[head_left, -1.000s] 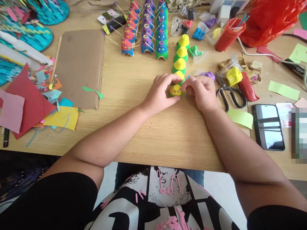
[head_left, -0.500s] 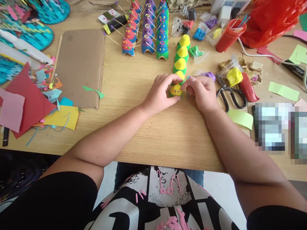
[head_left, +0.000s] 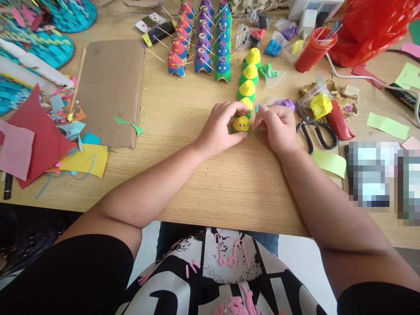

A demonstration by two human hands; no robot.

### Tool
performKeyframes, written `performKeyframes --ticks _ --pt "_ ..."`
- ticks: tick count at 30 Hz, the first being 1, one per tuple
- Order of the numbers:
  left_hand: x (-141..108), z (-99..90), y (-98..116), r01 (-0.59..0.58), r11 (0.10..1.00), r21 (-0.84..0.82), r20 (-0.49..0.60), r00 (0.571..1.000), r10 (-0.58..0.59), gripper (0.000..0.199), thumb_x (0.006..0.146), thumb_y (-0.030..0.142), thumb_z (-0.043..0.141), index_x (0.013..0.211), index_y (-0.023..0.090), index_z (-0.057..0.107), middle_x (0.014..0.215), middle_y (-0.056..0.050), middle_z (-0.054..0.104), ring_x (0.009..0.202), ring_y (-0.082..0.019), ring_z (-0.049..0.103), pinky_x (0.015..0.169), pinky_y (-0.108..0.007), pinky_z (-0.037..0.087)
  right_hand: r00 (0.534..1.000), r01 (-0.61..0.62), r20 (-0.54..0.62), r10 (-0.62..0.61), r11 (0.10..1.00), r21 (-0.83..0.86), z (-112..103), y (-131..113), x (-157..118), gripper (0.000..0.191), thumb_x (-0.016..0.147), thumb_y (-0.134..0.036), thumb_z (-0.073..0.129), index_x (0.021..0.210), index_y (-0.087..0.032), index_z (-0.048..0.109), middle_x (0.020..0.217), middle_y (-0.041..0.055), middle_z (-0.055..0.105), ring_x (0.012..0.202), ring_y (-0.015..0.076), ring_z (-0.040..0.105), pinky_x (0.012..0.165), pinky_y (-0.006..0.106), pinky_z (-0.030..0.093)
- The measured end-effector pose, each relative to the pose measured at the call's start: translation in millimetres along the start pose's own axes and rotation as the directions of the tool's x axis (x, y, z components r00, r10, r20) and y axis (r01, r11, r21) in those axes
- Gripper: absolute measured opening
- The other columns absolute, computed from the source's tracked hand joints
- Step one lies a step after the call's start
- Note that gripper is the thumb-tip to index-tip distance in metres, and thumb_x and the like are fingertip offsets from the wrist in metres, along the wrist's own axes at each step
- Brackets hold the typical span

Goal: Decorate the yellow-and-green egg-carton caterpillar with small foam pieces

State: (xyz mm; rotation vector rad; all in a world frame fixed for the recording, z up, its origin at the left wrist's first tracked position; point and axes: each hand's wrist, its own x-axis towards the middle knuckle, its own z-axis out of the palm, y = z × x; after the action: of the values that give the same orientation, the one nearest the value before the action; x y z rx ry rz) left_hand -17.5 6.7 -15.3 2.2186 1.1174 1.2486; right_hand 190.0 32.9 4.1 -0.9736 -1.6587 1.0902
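A row of yellow-and-green bumps [head_left: 247, 89] runs away from me on the table. The nearest bump carries two small purple dots on its yellow top. My left hand [head_left: 220, 127] curls around that nearest bump, thumb at its lower edge and fingers behind it. Just right of the bump, my right hand [head_left: 277, 127] is closed in a pinch on a thin blue stick [head_left: 257, 107], whose tip shows above the fingers. The fingertips of my right hand stand slightly apart from the bump.
Black scissors [head_left: 316, 127] and a red comb-like piece [head_left: 340, 120] lie right of my right hand. Red, purple and blue painted caterpillars [head_left: 202, 59] stand behind. Cardboard [head_left: 108, 92] and paper scraps lie left. A red cup [head_left: 315, 50] stands at the back right.
My right hand's fingertips have drawn back a little to the right from the nearest bump. My left hand has stayed around it.
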Motion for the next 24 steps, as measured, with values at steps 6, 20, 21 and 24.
performKeyframes --ticks 6,20,21,24 --pt "-1.1 0.8 -2.1 -0.032 0.999 0.027 -0.015 0.999 0.033 0.045 0.092 0.051 0.085 0.127 0.031 0.065 0.124 -0.004 0.076 0.12 -0.026 0.071 0.107 -0.047 0.056 0.999 0.025 -0.042 -0.023 0.998 0.062 2.8 -3.0 -0.9 0.071 0.096 -0.082 0.058 0.059 -0.021 0.065 0.049 -0.0028 0.039 0.049 0.0095 0.036 0.051 0.03 0.031" --pt "4.5 -2.0 -3.8 0.149 0.988 -0.042 -0.389 0.908 -0.154 0.042 0.114 0.062 0.041 0.117 0.033 0.071 0.104 0.0 0.077 0.092 -0.015 0.076 0.089 -0.037 0.062 0.997 0.016 -0.072 0.004 0.96 0.28 2.4 3.2 2.8 0.057 0.091 -0.077 0.07 0.073 -0.023 0.071 0.054 -0.0046 0.038 0.049 0.0091 0.038 0.046 0.028 0.031" --pt "4.4 -1.8 -3.0 0.156 0.987 -0.043 -0.382 0.91 -0.161 0.044 0.114 0.061 0.04 0.115 0.032 0.072 0.101 0.0 0.077 0.089 -0.015 0.075 0.088 -0.036 0.062 0.997 0.02 -0.075 0.003 0.956 0.292 3.6 1.7 2.6 0.054 0.089 -0.075 0.075 0.076 -0.023 0.072 0.055 -0.005 0.04 0.051 0.0093 0.041 0.047 0.027 0.033" --pt "4.4 -3.8 5.3 0.069 0.997 0.032 -0.344 0.937 -0.054 0.036 0.112 0.058 0.052 0.108 0.029 0.074 0.1 -0.001 0.078 0.099 -0.017 0.075 0.098 -0.039 0.061 0.998 0.021 -0.068 0.001 0.947 0.321 7.7 -4.7 0.9 0.046 0.082 -0.068 0.086 0.088 -0.023 0.076 0.061 -0.0053 0.05 0.057 0.0097 0.049 0.052 0.025 0.042"
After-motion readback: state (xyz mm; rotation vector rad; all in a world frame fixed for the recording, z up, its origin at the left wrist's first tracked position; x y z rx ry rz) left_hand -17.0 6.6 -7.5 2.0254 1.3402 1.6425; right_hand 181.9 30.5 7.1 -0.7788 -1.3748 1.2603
